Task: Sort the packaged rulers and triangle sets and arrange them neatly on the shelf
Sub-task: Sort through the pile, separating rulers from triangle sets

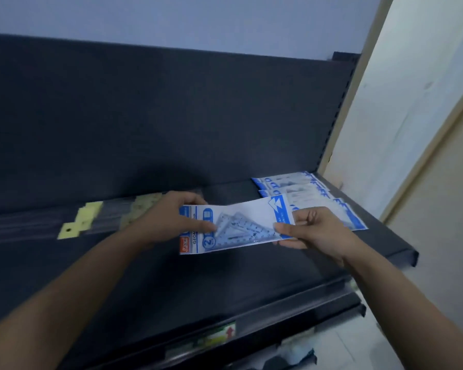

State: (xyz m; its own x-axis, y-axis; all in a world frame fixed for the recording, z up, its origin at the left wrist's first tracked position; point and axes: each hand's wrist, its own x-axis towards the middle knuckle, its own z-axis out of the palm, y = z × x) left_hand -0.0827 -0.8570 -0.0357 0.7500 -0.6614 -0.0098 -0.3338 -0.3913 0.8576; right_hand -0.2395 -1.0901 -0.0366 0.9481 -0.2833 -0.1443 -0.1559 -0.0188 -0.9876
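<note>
Held pack: the triangle set pack (235,225) is held flat above the middle of the shelf (251,276), on no pile yet.
Left hand: the left hand (169,217) grips its left end, thumb on top.
Right hand: the right hand (313,231) pinches the right end.
Piles: the triangle-set stack (313,193) is at the right end; the packaged rulers (91,220) lie along the back left.
Risk: I'd say the glossy film could slide off that fanned stack or knock it crooked.
</note>
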